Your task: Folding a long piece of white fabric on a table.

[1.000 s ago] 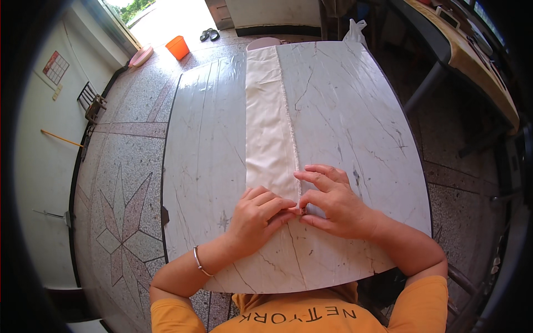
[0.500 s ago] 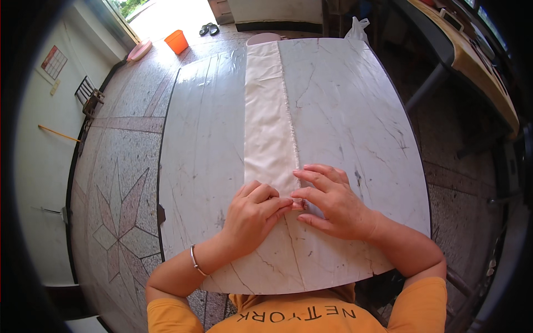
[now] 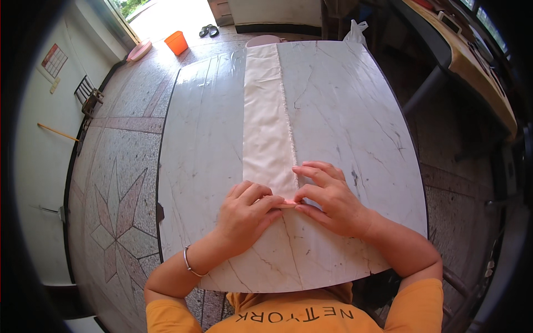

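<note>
A long strip of cream-white cloth (image 3: 266, 122) lies lengthwise on the marble-patterned table (image 3: 355, 133), its right edge frayed. At its near end a narrow rolled or folded edge (image 3: 287, 204) shows, pinkish in tint. My left hand (image 3: 244, 213) pinches the left part of that edge between thumb and fingers. At the right corner, my right hand (image 3: 330, 202) grips the edge between thumb and index finger, while its other fingers reach forward over the frayed side. The hands partly hide the near end.
A white plastic bag (image 3: 357, 31) hangs at the table's far right corner, and a pink stool (image 3: 264, 40) stands beyond the far edge. An orange bucket (image 3: 176, 43) and dark slippers (image 3: 209, 30) are on the floor. Another table (image 3: 461, 61) stands at the right.
My right thumb and index finger have closed on the right corner of the cloth's near end. My left hand has shifted slightly left, away from that corner.
</note>
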Demonstrator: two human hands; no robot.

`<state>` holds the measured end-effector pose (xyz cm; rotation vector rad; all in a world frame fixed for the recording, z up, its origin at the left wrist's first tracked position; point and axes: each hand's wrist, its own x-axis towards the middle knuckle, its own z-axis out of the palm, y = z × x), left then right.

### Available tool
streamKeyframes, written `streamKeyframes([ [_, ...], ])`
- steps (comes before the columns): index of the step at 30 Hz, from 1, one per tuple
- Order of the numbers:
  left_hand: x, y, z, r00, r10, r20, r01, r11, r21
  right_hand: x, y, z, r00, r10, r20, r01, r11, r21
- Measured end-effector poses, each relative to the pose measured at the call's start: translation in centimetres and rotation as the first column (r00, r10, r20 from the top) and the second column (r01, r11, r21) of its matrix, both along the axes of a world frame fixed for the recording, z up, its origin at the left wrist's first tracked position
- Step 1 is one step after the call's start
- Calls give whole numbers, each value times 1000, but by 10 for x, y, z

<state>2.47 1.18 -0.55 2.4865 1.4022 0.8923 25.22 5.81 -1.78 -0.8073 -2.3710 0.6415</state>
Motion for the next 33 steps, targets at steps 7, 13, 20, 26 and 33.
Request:
streamKeyframes([
  [7, -13, -1, 11, 997, -67, -42, 58, 982, -181, 3, -1, 1, 999, 26, 24, -25, 999, -25],
  [13, -11, 0, 8, 997, -76, -8, 74, 984, -161, 1, 0, 4, 999, 17, 38, -15, 998, -61],
  [20, 0, -6, 5, 987, -54, -150, 54, 999, -1, -2, -1, 0, 997, -56, -54, 50, 994, -101],
  [26, 1, -4, 4, 997, -26, -71, 22, 999, -49, 1, -2, 6, 1000, 9, -7, -9, 999, -31],
  [33, 0, -4, 6, 993, -42, -108, 32, 996, -86, 2, -1, 1, 1000, 20, 12, -20, 1000, 0],
])
